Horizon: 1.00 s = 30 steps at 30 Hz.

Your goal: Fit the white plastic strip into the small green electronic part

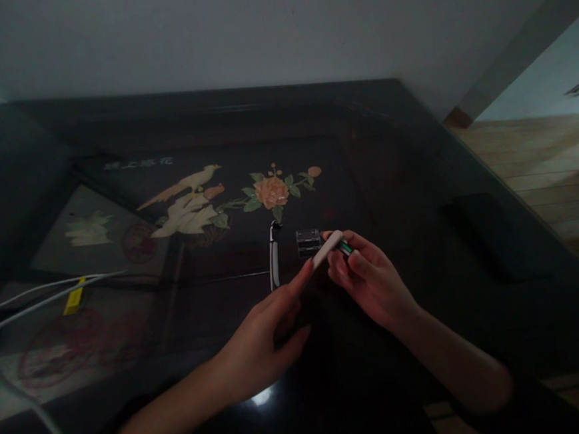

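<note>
My right hand (pixel 361 271) is closed on a slim whitish stick-like piece (pixel 327 251), which slants up to the right. A small green and silver part (pixel 344 247) shows between the thumb and fingers of that hand; its kind cannot be made out. My left hand (pixel 273 328) has its index finger stretched out to the lower end of the whitish piece, with the thumb apart. Beyond the hands a small clear plastic case (pixel 308 242) lies on the dark glossy table (pixel 381 170). To its left is a slender white and dark object (pixel 274 255) with a shiny bent tip.
White cables (pixel 34 290) with a yellow tag (pixel 74 297) run along the left side. A dark flat object (pixel 496 237) lies at the right. Bird and flower decoration (pixel 271 191) covers part of the tabletop, and a pale wall (pixel 205 36) stands behind it.
</note>
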Available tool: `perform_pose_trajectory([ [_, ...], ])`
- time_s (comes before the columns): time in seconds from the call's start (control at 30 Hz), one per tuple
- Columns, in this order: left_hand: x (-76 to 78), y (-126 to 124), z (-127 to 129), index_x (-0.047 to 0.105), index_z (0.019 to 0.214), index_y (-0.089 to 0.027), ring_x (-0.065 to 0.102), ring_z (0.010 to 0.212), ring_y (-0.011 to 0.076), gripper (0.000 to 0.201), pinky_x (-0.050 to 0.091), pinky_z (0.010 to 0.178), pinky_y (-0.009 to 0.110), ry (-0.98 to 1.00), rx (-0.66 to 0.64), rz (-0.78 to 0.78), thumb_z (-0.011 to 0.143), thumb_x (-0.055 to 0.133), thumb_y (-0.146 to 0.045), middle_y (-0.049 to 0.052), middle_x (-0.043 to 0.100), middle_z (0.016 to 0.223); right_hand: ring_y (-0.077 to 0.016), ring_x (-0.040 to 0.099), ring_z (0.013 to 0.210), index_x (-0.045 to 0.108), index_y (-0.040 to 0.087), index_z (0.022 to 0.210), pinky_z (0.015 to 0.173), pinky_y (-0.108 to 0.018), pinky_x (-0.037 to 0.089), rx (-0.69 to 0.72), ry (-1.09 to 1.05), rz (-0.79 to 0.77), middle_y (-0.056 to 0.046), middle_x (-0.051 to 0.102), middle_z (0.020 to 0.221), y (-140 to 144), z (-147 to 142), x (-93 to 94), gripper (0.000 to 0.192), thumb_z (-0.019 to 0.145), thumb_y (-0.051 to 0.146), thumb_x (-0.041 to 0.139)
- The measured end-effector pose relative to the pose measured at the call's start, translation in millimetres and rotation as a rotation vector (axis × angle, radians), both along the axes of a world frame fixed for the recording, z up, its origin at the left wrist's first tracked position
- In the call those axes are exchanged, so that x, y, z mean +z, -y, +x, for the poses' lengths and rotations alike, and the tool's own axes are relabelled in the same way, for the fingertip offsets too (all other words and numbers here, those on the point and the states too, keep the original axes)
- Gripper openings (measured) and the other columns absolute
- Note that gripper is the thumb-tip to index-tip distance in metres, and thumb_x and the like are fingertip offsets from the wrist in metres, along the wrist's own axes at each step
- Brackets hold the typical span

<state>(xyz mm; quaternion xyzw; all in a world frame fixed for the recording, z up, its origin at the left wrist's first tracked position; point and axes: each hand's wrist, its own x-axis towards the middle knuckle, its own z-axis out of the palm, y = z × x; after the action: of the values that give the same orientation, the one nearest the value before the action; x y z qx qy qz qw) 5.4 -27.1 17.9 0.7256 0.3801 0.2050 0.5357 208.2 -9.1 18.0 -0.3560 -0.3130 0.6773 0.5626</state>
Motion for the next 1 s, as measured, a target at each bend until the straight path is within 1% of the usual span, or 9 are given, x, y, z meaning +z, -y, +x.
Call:
perform_pose_trajectory([
  [0.13,-1.6,-2.0,0.3,0.017,0.156,-0.033,0.039,0.067,0.0109,0.08,0.043,0.062,0.022,-0.023,0.043,-0.01,0.087,0.053,-0.013,-0.002,0.052,0.09,-0.0085,0.033,0.051,0.067,0.021,0.091,0.049,-0.026,0.024,0.008,-0.017,0.003,0.006,0.048,0.057,-0.3,-0.2,0.5,0.033,0.071,0.042,0.084],
  [0.27,-3.1,-1.3,0.8,0.015,0.157,-0.033,0.037,0.064,0.01,0.082,0.039,0.057,0.02,-0.008,0.038,-0.024,0.086,0.052,-0.012,-0.005,0.045,0.081,-0.0084,0.033,0.051,0.068,0.021,0.091,0.049,-0.026,0.024,0.001,-0.018,0.003,0.006,0.049,0.057,-0.3,-0.3,-0.5,0.032,0.072,0.041,0.083],
  [0.37,-2.1,0.3,0.9,0.015,0.157,-0.033,0.036,0.062,0.0094,0.082,0.037,0.054,0.019,0.02,0.003,-0.018,0.087,0.052,-0.011,-0.005,0.044,0.081,-0.0082,0.035,0.051,0.069,0.021,0.093,0.048,-0.025,0.026,-0.018,0.014,-0.007,0.006,0.049,0.058,-0.2,0.1,-0.8,0.035,0.07,0.042,0.084],
  [0.53,-0.3,2.0,-1.2,0.014,0.156,-0.036,0.039,0.064,0.0092,0.085,0.039,0.056,0.02,0.031,-0.065,0.0,0.086,0.054,-0.008,-0.003,0.046,0.088,-0.0074,0.038,0.052,0.07,0.022,0.099,0.046,-0.021,0.033,-0.033,0.04,-0.024,0.006,0.048,0.061,-0.1,0.5,0.6,0.039,0.069,0.042,0.085],
  [0.73,-0.3,2.2,-4.3,0.011,0.156,-0.038,0.038,0.064,0.009,0.088,0.038,0.057,0.019,0.063,-0.133,0.01,0.087,0.054,-0.006,-0.005,0.044,0.082,-0.007,0.042,0.052,0.073,0.023,0.097,0.045,-0.019,0.036,-0.039,0.011,-0.061,0.005,0.051,0.063,-1.1,0.8,2.0,0.039,0.065,0.041,0.087],
  [0.87,-2.3,2.3,-3.4,0.013,0.156,-0.039,0.039,0.065,0.0092,0.084,0.039,0.058,0.019,0.061,-0.091,0.02,0.088,0.053,-0.008,-0.005,0.044,0.083,-0.0074,0.04,0.053,0.075,0.022,0.095,0.046,-0.021,0.035,-0.046,-0.01,-0.093,0.005,0.053,0.064,-0.8,0.0,2.4,0.04,0.063,0.041,0.089],
  [1.0,-2.4,0.9,-1.3,0.018,0.155,-0.04,0.04,0.067,0.0098,0.081,0.04,0.06,0.02,0.024,-0.018,0.04,0.089,0.052,-0.009,-0.004,0.047,0.087,-0.0077,0.036,0.052,0.072,0.021,0.098,0.047,-0.023,0.031,-0.024,-0.002,-0.05,0.006,0.048,0.06,-0.1,-0.7,0.6,0.038,0.069,0.042,0.085],
])
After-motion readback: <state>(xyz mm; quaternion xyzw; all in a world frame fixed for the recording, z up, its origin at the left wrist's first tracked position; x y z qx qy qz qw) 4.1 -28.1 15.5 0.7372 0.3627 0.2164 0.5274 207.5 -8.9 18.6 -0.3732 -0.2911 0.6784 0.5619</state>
